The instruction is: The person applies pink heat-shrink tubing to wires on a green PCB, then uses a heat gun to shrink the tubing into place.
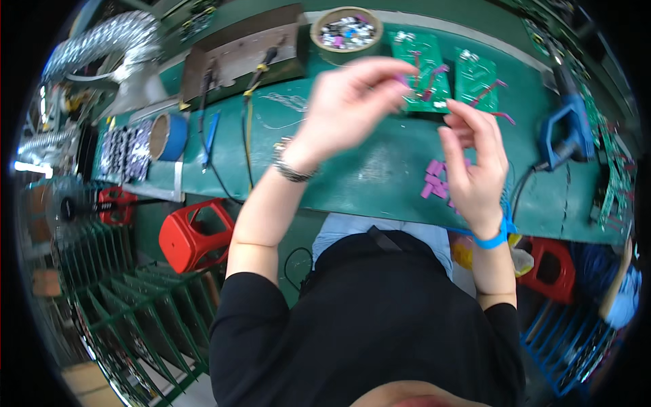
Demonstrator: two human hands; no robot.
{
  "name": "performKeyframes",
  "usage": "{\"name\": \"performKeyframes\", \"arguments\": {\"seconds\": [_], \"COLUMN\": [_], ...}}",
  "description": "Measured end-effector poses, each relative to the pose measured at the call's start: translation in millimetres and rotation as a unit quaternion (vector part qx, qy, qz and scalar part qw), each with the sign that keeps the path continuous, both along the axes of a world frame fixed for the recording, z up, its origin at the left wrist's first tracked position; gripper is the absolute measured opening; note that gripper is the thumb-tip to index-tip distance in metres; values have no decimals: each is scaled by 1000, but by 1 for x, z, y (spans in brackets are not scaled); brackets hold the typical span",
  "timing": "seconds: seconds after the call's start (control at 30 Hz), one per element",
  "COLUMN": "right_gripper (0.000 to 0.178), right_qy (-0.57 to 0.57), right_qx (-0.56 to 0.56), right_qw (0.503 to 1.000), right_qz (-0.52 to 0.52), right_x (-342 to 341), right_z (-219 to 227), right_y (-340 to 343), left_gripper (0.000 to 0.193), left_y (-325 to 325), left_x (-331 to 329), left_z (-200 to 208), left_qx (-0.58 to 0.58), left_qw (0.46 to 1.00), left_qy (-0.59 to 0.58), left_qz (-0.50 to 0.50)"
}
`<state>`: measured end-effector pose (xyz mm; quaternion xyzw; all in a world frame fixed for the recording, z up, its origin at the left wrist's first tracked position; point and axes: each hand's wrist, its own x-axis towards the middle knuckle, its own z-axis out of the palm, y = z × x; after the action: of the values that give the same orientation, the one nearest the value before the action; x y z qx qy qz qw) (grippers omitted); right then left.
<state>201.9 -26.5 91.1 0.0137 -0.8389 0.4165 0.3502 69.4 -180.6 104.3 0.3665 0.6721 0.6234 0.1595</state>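
Observation:
My left hand [356, 98], blurred, is raised over the bench with thumb and fingers pinching a small purple piece [402, 80]. Just right of it lies a green circuit board [422, 54] with white parts and dark red-purple strips on it. A second green circuit board [469, 68] with similar strips sits beside the first. My right hand [477, 156], wearing a blue wristband, is in front of the boards, thumb and index finger apart, nothing visible between them. Under its left side, several purple blocks [434, 180] lie loose on the bench.
The green bench [366, 169] carries a bowl of small parts [347, 34], an open brown box [237, 57], soldering irons [261, 68], a blue tape roll [169, 137] and a blue heat gun [568, 122]. Red stools [193, 237] stand below; a silver duct [108, 44] hangs far left.

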Motion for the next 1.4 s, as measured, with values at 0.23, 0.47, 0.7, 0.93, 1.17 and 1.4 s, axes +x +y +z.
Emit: {"name": "performKeyframes", "arguments": {"seconds": [0.23, 0.47, 0.7, 0.93, 1.17, 1.4], "right_gripper": [44, 22, 18, 17, 18, 20], "right_qy": [-65, -60, -38, -50, -53, -8], "right_qx": [-58, -91, -62, -65, -64, -33], "right_qw": [994, 993, 996, 995, 995, 998], "right_qz": [-61, -37, -55, -55, -50, -61], "right_x": [-25, -61, -68, -69, -72, -75], "right_z": [-16, -3, -4, 0, -2, -7], "right_y": [1, 4, 8, 6, 7, 18], "left_gripper": [20, 22, 16, 17, 21, 27], "left_y": [14, 25, 29, 28, 25, 29], "left_x": [-28, -25, -24, -29, -33, -20], "left_z": [-1, 1, 3, 4, 16, 39], "left_qx": [106, 133, 171, 146, 81, -17], "left_qw": [993, 984, 971, 955, 900, 795], "left_qy": [22, 121, 162, 250, 422, 601], "left_qz": [42, 8, 41, 64, 71, 77]}}
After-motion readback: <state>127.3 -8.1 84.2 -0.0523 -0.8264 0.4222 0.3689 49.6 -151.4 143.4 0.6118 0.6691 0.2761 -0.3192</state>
